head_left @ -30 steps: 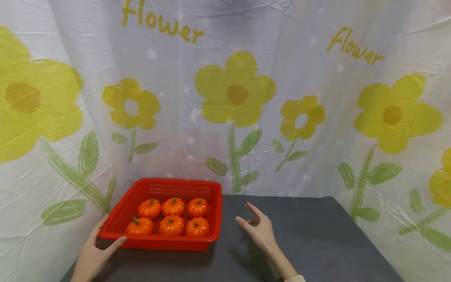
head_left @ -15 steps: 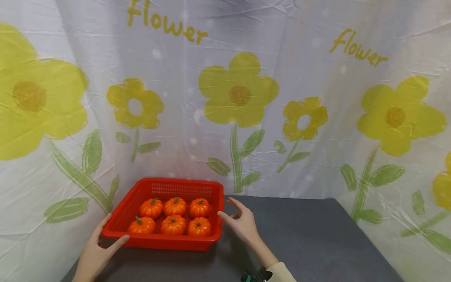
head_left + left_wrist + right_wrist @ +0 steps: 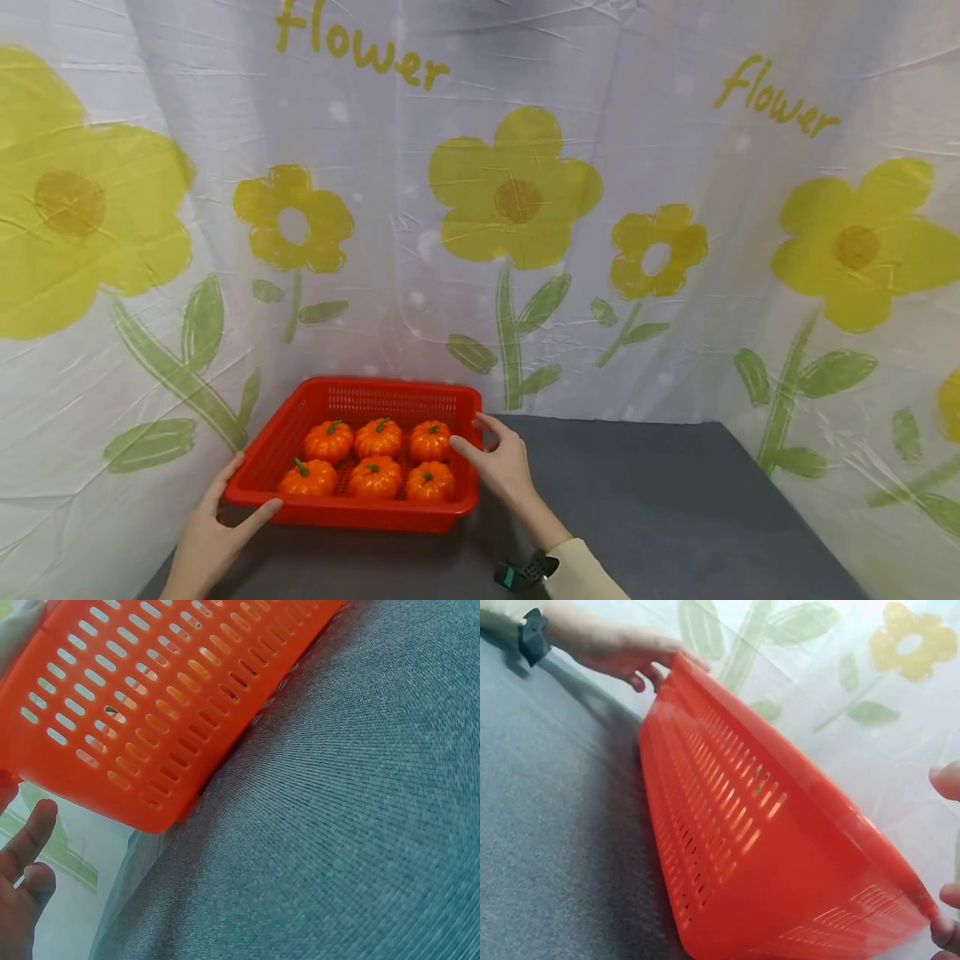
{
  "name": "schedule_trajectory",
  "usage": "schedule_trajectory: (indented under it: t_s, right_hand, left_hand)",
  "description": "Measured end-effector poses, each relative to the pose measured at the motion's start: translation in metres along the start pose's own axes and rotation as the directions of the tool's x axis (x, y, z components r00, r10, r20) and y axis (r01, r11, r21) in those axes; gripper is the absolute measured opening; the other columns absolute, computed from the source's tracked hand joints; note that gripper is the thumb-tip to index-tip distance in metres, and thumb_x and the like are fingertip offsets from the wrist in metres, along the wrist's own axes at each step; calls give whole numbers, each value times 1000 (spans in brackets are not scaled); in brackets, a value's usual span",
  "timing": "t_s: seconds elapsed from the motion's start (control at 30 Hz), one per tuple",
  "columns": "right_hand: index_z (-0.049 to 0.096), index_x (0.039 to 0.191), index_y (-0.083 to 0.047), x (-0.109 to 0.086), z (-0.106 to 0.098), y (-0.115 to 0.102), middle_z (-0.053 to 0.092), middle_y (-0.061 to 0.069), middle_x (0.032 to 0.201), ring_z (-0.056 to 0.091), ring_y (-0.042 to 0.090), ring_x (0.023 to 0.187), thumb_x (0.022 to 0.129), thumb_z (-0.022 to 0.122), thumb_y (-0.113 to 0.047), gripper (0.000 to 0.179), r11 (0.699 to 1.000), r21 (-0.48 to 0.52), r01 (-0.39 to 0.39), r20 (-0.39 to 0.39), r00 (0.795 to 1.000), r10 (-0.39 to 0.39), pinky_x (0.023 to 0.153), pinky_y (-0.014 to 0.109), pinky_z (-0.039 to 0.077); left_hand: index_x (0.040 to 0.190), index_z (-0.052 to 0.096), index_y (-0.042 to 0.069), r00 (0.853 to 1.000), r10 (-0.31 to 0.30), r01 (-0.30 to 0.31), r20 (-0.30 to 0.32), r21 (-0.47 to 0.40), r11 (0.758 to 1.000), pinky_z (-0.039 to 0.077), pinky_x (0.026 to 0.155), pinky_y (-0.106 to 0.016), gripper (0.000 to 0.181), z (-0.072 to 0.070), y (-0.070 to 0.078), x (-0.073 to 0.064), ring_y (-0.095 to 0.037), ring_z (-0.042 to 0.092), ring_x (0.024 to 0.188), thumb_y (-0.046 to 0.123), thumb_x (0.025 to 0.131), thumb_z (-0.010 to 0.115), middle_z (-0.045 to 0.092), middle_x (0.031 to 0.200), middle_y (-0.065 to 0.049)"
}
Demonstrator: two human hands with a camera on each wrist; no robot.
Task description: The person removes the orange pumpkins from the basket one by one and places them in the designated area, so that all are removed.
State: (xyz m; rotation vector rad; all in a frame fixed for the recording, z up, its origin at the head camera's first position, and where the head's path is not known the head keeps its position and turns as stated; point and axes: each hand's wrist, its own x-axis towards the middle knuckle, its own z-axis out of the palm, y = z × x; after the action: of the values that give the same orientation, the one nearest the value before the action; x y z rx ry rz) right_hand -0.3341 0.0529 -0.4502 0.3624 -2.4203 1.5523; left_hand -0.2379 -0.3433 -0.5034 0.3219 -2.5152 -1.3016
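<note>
A red plastic basket with slotted walls holds several small orange pumpkins with green stems. At its near left corner, my left hand grips it, the thumb along the front rim and the fingers at the left side. My right hand is at the right rim, its thumb reaching over the inside and its other fingers outside. In the right wrist view, the right fingertips meet the rim while the right thumb stands apart from it. Some left fingers hang loose beside the corner.
The basket rests on a dark grey cloth-covered table. A white curtain printed with yellow flowers encloses the back and both sides, close behind the basket. A black band circles my right wrist below a cream sleeve.
My right hand has moved left from over the table to the basket's right rim. My left hand has stayed at its corner. The view has shifted slightly.
</note>
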Motion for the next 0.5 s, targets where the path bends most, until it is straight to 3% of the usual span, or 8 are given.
schedule_trajectory:
  t_s: [0.1, 0.17, 0.27, 0.37, 0.5]
  right_hand:
    - [65, 144, -7, 4, 2, -3, 73, 10, 132, 36, 8, 56, 88, 84, -50, 73, 1000, 2, -1, -9, 1000, 1, 55, 24, 32]
    - [66, 144, -7, 7, 5, -5, 73, 10, 131, 42, 12, 60, 88, 85, -49, 73, 1000, -10, 11, -12, 1000, -11, 58, 25, 36]
    - [65, 144, -6, 11, 9, -9, 74, 10, 131, 62, 21, 80, 87, 85, -48, 73, 999, -32, 31, -8, 999, -31, 70, 30, 48]
    - [64, 144, -4, 15, 14, -15, 74, 11, 132, 66, 30, 115, 88, 84, -48, 74, 998, -41, 37, -7, 999, -37, 92, 42, 55]
    - [63, 145, -4, 22, 19, -22, 72, 13, 134, 62, 35, 129, 88, 84, -48, 75, 1000, -1, 25, -2, 1000, -25, 102, 54, 52]
  left_hand:
    - [172, 13, 12, 1000, -11, 11, 5, -10, 1000, 40, 104, -70, 111, 0, 1, 0, -52, 39, 144, 52, 93, 80, 30, 166, -34]
    - [172, 14, 12, 1000, -7, 7, -2, 0, 1000, 45, 101, -65, 110, -1, 1, -1, -51, 41, 142, 52, 93, 81, 31, 166, -34]
    - [171, 18, 12, 1000, 3, -3, -17, 23, 1000, 51, 89, -41, 109, -1, 0, -1, -49, 47, 136, 51, 92, 82, 35, 164, -33]
    - [170, 21, 11, 999, 14, -12, -29, 36, 999, 44, 75, -21, 108, -1, -1, -2, -46, 52, 131, 51, 91, 83, 37, 163, -33]
    - [171, 21, 12, 1000, 6, -5, -27, 29, 1000, 43, 76, -20, 108, -2, 0, -3, -47, 51, 133, 51, 91, 83, 37, 163, -32]
